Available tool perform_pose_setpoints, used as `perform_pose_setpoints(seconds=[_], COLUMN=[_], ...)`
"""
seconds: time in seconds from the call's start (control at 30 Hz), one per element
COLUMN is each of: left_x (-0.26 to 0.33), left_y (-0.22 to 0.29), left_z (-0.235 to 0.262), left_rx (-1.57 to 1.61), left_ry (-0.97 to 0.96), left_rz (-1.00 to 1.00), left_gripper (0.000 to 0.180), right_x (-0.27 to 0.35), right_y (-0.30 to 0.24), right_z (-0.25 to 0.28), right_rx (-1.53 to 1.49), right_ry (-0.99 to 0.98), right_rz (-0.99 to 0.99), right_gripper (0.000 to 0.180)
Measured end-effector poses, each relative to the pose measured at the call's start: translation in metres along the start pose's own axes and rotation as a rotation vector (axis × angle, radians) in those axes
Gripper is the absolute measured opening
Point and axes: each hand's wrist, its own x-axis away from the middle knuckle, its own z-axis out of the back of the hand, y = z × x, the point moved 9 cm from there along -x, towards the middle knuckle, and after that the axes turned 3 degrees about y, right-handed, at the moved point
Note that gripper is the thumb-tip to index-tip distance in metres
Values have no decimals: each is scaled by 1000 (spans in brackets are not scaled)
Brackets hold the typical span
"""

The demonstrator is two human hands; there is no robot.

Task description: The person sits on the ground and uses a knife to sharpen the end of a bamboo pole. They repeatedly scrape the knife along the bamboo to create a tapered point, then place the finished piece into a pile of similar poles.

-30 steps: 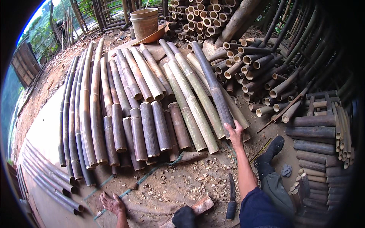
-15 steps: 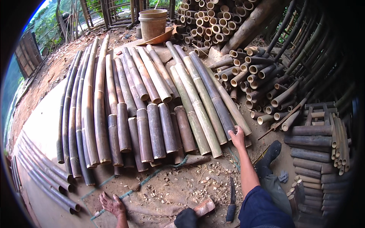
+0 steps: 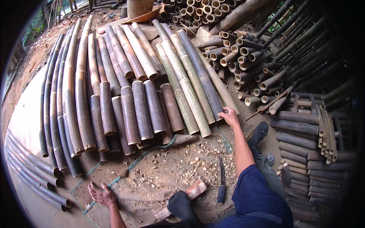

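My right hand [image 3: 229, 117] is closed on the near end of a long dark bamboo pole [image 3: 205, 79], its fingers curled at the cut rim. That pole lies at the right of a wide row of bamboo poles, between a pale greenish pole [image 3: 195, 85] and a tan one [image 3: 220, 84]. Down at the lower left, my left hand [image 3: 102, 195] rests on the dusty ground sheet [image 3: 133, 188] with its fingers spread and nothing in them. It is near the sheet's teal edge strip.
A knife [image 3: 222, 180] with a dark handle lies among wood chips, beside a short log [image 3: 196, 189]. Thinner bamboo poles [image 3: 36, 176] lie at left. Cut bamboo is heaped [image 3: 247, 60] at the back right and stacked [image 3: 296, 129] at the right. A bucket [image 3: 139, 7] stands behind.
The whole view has shifted, so the poles sit higher and further left, and more of my legs shows. My right hand keeps its place at the dark pole's end; my left hand stays down.
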Motion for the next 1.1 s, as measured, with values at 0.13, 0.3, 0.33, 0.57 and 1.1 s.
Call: perform_pose_setpoints(seconds=[0.13,0.3,0.33,0.57,1.1], left_x=[1,0,-1,-3,1], left_y=[1,-1,4,-4,-13], left_z=[1,1,0,2,-20], left_rx=[-21,4,27,-6,-102], left_ry=[48,35,35,13,17], left_rz=[-40,-34,-44,-7,2], left_gripper=[69,70,70,70,68], right_x=[4,5,3,11,80], right_y=[-2,-12,-5,-28,-106], right_z=[-2,-10,-3,-16,-14], right_rx=[-111,33,84,187,-924], right_ry=[-90,-111,-64,-37,-147], right_rz=[-4,-21,26,87,15], right_gripper=[76,86,89,95,54])
